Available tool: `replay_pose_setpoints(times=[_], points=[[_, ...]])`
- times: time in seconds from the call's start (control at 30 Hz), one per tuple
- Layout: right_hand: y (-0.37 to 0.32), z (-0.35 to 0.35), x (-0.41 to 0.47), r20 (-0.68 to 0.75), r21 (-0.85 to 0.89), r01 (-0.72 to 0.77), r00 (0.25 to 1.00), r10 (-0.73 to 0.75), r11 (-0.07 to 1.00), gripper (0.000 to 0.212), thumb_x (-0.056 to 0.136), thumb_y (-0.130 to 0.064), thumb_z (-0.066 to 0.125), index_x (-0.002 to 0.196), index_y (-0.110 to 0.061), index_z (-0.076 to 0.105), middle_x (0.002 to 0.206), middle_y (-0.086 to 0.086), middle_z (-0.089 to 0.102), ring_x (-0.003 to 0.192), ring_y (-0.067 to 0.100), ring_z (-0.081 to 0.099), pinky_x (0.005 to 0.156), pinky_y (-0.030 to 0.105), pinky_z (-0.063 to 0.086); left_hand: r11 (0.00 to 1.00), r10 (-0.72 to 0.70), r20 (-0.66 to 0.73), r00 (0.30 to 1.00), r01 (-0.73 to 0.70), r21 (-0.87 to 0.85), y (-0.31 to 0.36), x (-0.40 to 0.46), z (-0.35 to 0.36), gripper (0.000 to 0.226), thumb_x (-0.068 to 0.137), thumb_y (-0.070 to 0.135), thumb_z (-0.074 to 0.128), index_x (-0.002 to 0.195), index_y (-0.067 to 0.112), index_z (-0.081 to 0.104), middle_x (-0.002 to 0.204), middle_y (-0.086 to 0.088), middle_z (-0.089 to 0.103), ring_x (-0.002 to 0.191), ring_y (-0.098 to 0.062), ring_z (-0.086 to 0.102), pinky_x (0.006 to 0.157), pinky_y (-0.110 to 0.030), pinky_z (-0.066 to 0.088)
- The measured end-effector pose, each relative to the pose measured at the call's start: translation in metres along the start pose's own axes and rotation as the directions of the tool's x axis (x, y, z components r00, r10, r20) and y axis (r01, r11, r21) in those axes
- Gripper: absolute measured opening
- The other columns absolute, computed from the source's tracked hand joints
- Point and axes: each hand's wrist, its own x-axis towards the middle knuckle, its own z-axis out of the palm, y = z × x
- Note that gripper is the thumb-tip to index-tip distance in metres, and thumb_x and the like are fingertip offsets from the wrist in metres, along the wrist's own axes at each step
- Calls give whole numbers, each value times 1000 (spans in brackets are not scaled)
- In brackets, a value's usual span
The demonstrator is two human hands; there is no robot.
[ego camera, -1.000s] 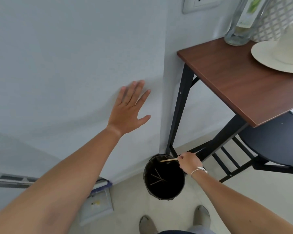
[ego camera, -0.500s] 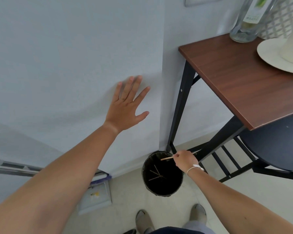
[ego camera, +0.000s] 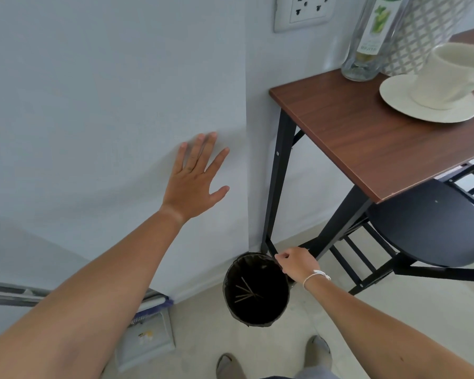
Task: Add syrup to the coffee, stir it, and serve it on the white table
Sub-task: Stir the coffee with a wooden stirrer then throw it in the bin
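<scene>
**A:** ok so what's going on around the black bin [ego camera: 256, 289] here? where are the hands?

**B:** left hand [ego camera: 193, 181] is sitting flat against the wall [ego camera: 93, 91] up and left of the bin, fingers spread wide, not holding anything. right hand [ego camera: 296, 262] is hovering just over the bin's right rim, fingers loosely curled with the fingertips pinched together. can't see anything in it, honestly can't tell for sure.

**A:** anything in the bin?

**B:** a few thin wooden sticks [ego camera: 246, 292] are lying crossed at the bottom.

**A:** and the coffee stuff?

**B:** the cream cup [ego camera: 449, 75] is sitting on its saucer [ego camera: 411, 105] on the brown table [ego camera: 367, 140], up and right of the bin. can't see inside the cup from here. the glass syrup bottle [ego camera: 367, 42] is standing upright just behind the saucer, against the wall. a black stool [ego camera: 427, 222] is tucked under the table, right of the bin.
</scene>
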Motion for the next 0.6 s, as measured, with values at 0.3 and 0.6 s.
replay_pose_setpoints(times=[0.3, 0.6], points=[[-8, -7, -24, -55, 25, 5, 999, -4, 1000, 35, 90, -32, 45, 73, -9, 66, 80, 13, 72, 62, 22, 62, 71, 35, 56, 998, 9, 43, 999, -6, -68, 0, -1, -2, 73, 85, 53, 41, 148, 19, 28, 157, -14, 20, 144, -30, 7, 115, -47, -1], [-5, -34, -40, -67, 70, 122, 991, -118, 990, 30, 89, -32, 45, 82, -13, 68, 79, 7, 72, 72, 23, 68, 72, 34, 56, 989, -71, 343, 937, 111, -98, 25, -19, -15, 70, 90, 46, 48, 150, 19, 23, 159, -13, 14, 146, -33, 9, 115, -49, 15]])
